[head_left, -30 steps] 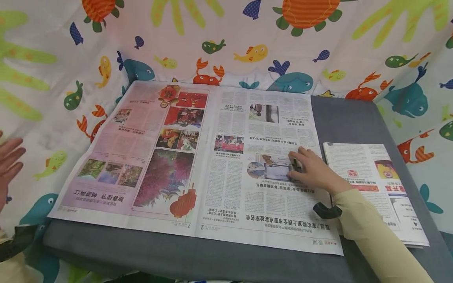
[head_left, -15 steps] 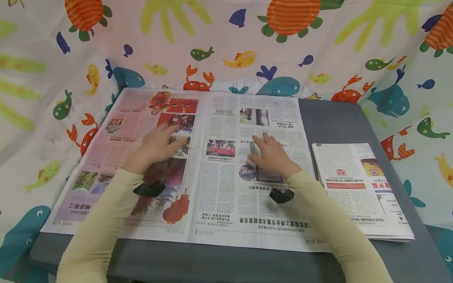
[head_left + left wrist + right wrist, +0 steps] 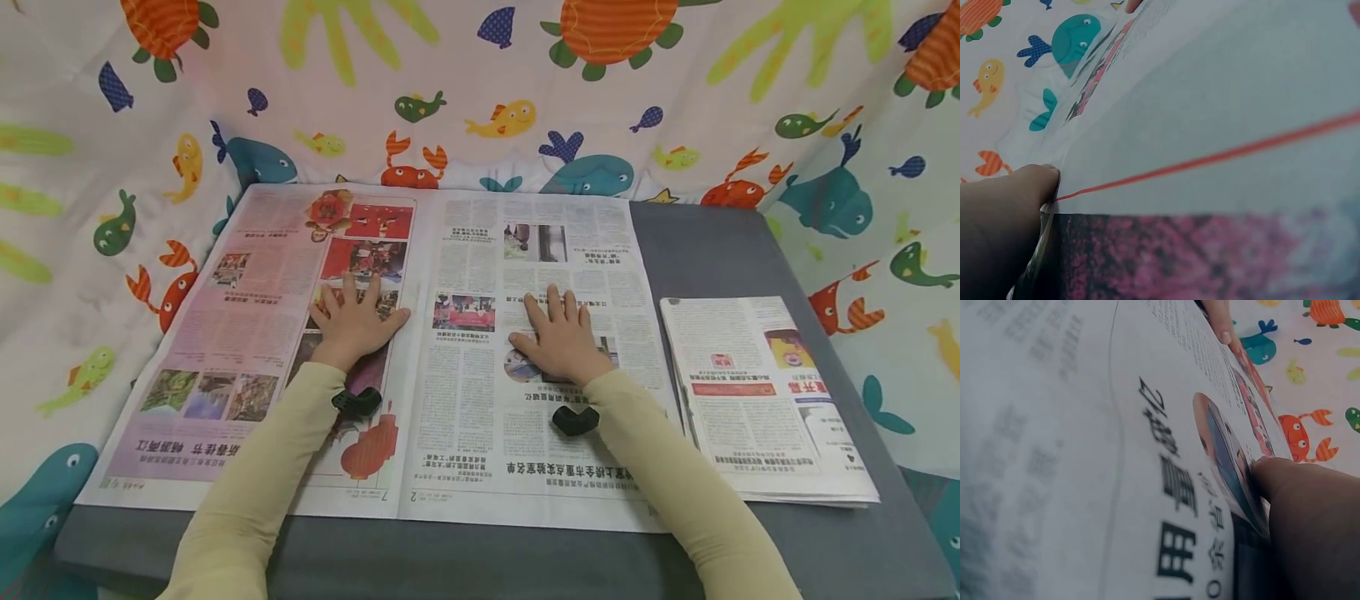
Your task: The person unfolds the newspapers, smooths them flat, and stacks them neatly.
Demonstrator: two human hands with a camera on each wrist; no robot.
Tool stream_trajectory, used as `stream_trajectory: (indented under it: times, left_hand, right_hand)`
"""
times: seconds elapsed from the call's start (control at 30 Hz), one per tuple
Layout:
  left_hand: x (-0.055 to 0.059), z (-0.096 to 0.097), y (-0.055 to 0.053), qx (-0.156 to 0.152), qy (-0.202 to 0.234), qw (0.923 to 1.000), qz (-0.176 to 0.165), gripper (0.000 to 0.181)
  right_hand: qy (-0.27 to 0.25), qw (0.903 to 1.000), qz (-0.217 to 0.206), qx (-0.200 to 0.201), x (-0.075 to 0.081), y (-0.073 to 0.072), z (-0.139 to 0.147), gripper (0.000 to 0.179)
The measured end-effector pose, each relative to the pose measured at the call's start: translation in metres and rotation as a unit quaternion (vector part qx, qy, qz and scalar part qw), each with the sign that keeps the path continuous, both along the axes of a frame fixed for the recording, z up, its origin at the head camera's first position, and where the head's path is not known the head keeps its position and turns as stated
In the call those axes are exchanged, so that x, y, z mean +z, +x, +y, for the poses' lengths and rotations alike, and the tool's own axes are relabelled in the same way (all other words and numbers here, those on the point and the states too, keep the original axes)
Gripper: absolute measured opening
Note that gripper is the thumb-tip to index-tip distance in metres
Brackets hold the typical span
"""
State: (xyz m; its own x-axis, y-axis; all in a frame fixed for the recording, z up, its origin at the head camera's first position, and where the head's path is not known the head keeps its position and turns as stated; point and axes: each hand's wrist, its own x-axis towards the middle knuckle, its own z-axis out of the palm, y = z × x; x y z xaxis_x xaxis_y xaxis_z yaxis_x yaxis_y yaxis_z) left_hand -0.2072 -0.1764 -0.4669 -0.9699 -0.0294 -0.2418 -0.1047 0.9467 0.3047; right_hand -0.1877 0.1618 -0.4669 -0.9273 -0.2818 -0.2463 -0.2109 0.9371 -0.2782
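Note:
A newspaper [image 3: 465,417] lies spread open on the grey table, its fold running down the middle. My left hand [image 3: 354,323] rests flat on the left page, fingers spread over the photo column. On the right page my right hand [image 3: 562,335] lies with fingers spread, partly covering a picture. In the left wrist view the left thumb [image 3: 1038,187] touches the paper beside a red printed line. The right wrist view has the right thumb [image 3: 1272,478] against the page near a round picture, with the left hand [image 3: 1217,319] farther off. Neither hand holds anything.
A folded stack of newspapers [image 3: 738,408] lies on the right of the grey table [image 3: 705,250], close beside the open sheet. Behind and around the table hangs a white cloth [image 3: 450,50] printed with sea animals.
The left hand came in from the far left and settled on the left page. My right hand moved left from the right page's outer side and spread flat, leaving a small dark object no longer visible.

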Motion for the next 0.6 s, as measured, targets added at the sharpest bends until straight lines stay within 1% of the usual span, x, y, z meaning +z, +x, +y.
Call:
stream_trajectory:
  times: [0.47, 0.6]
  left_hand:
    - [-0.0017, 0.0011, 0.0011, 0.003, 0.001, 0.9999, 0.014, 0.094]
    - [-0.0014, 0.0014, 0.0022, 0.004, -0.002, 0.9999, 0.013, 0.094]
  right_hand:
    - [0.007, 1.0000, 0.004, -0.002, 0.0003, -0.0001, 0.0016, 0.080]
    - [-0.008, 1.0000, 0.001, 0.002, 0.0005, -0.0007, 0.0034, 0.080]
